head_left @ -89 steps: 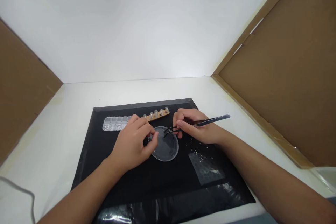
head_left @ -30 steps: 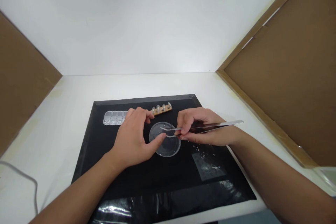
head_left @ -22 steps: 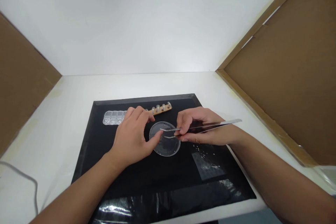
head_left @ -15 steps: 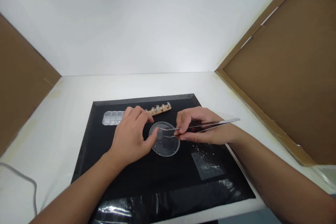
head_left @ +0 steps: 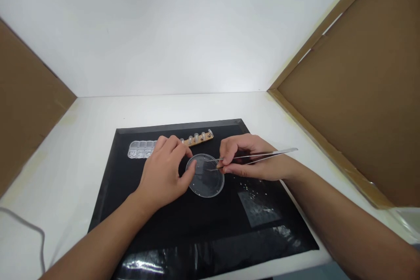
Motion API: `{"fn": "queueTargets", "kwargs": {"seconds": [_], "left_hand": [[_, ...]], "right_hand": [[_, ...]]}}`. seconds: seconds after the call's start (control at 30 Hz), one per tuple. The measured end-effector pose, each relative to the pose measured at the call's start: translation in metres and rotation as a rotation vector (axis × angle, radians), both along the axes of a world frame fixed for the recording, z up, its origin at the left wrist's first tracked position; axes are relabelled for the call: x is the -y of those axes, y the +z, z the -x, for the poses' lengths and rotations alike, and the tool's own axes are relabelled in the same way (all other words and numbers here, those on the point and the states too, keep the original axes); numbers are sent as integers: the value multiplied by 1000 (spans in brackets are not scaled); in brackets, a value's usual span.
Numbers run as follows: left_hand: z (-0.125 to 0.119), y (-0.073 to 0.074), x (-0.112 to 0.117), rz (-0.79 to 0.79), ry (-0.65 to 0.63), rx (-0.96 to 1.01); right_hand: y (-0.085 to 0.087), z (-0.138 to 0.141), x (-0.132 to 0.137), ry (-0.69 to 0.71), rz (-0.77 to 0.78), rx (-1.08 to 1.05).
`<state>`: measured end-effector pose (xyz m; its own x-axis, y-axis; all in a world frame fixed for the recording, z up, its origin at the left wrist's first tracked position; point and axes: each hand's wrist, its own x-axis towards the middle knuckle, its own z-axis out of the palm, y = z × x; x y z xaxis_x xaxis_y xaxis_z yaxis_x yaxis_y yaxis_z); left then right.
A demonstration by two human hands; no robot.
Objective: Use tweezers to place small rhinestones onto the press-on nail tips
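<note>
My right hand (head_left: 249, 159) pinches a pair of metal tweezers (head_left: 262, 154), whose tips reach left over a round clear dish (head_left: 206, 182) on a black mat (head_left: 183, 223). I cannot make out anything between the tips. My left hand (head_left: 166, 173) rests on the mat at the dish's left rim, thumb pressed on the rim and fingers curled. Behind it lies a clear compartment box (head_left: 139, 149) and a wooden strip with small clear studs (head_left: 197, 138).
Tiny clear beads (head_left: 251, 186) and a small clear plastic bag (head_left: 257, 208) lie right of the dish. Brown cardboard panels stand at the left (head_left: 26, 109) and right (head_left: 357, 96). A grey cable (head_left: 33, 232) crosses the white table at lower left.
The tweezers have tilted a little flatter and their tips have shifted slightly within the dish. My left thumb slid up along the dish's rim. The camera view moved slightly.
</note>
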<state>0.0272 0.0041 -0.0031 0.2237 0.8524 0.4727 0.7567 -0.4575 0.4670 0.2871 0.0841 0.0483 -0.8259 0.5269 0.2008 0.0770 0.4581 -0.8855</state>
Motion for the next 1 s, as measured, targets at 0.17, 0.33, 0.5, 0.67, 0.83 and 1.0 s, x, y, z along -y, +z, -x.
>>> {"fn": "queueTargets", "kwargs": {"seconds": [0.17,0.33,0.5,0.67,0.83,1.0], "left_hand": [[-1,3,3,-29,-120,18],[-2,-2,3,-33,-169,30],[-3,-5,1,-39,-172,62],[-4,-4,1,-23,-183,87],[-3,-5,0,-18,-198,74],[-1,-5,-1,-14,-198,0]], "right_hand": [[-5,0,-2,-64,16,-4],[-10,2,0,-51,117,-54],[-11,3,1,-46,149,-75],[-10,2,1,-35,142,-61],[-9,2,-1,-46,135,-54],[-6,1,-5,-52,98,-34]]}}
